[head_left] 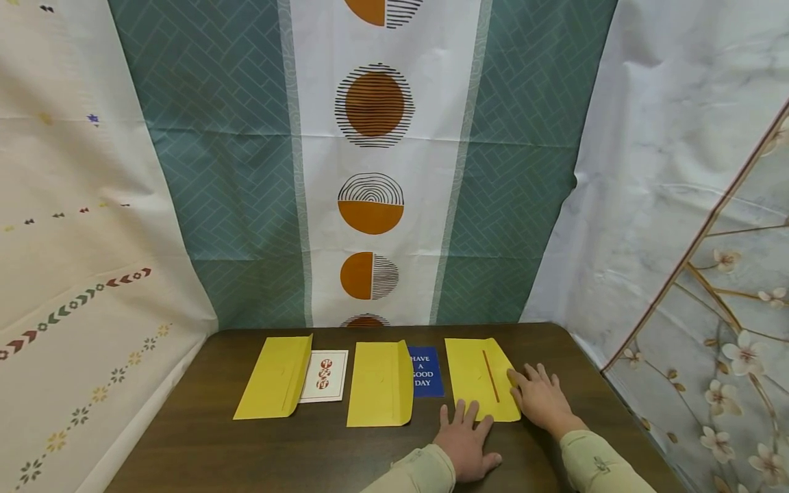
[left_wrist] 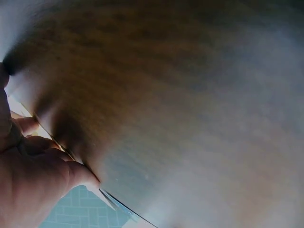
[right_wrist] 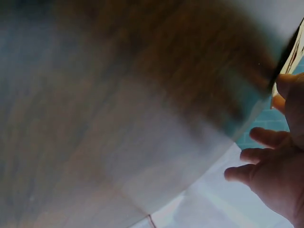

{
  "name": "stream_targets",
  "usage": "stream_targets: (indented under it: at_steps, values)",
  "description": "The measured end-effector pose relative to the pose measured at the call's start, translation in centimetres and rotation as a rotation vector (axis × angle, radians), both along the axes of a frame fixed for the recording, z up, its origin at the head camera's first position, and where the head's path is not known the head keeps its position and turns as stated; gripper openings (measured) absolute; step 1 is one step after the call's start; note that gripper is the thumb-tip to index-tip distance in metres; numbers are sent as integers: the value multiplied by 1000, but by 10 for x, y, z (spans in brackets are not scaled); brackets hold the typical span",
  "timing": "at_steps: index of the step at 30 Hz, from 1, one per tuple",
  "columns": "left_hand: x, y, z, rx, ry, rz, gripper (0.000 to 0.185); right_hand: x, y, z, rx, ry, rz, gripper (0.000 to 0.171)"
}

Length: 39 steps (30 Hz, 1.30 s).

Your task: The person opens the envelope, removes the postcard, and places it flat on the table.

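Note:
Three yellow envelopes lie in a row on the dark wooden table, and the right one (head_left: pixel 465 370) has a thin red-brown strip (head_left: pixel 491 376) down its face. Both hands are at this envelope. My left hand (head_left: pixel 464 444) lies spread, its fingertips right at the near edge. At the right edge is my right hand (head_left: pixel 544 398), its thumb overlapping the flap side and its other fingers spread on the table. Neither hand grips anything. The wrist views show the left fingers (left_wrist: pixel 35 166) and the right fingers (right_wrist: pixel 266 156) loosely extended; most of the envelope is hidden there.
A white card (head_left: pixel 324 376) with red characters is partly under the left yellow envelope (head_left: pixel 271 378). Beside the middle yellow envelope (head_left: pixel 376 383), a blue card (head_left: pixel 427 372) reading "HAVE A GOOD DAY" shows partly. Patterned cloths hang behind the table and at both sides.

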<state>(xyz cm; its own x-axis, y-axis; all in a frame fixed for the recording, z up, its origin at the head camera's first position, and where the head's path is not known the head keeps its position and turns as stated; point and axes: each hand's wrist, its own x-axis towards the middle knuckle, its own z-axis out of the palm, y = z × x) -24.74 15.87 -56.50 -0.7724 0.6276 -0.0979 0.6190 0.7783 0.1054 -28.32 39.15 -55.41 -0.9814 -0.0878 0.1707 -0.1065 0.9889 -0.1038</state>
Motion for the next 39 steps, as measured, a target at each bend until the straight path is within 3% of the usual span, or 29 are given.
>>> stream_targets:
  at_steps: [7,12,22,34,39]
  values:
    - [3,1,2,3,5,-2,64,0,9,-1,-42,-193,-65,52]
    - [4,1,2,6,1,-1,65,-2,12,4,-92,-263,-84,56]
    - [6,-4,12,17,-18,7,66,-8,11,7,-117,-275,-91,57]
    - [6,-4,12,12,-13,12,65,-6,5,13,-120,-277,-103,56]
    - [7,-2,9,-27,28,20,65,-8,8,9,-114,-269,-105,57]
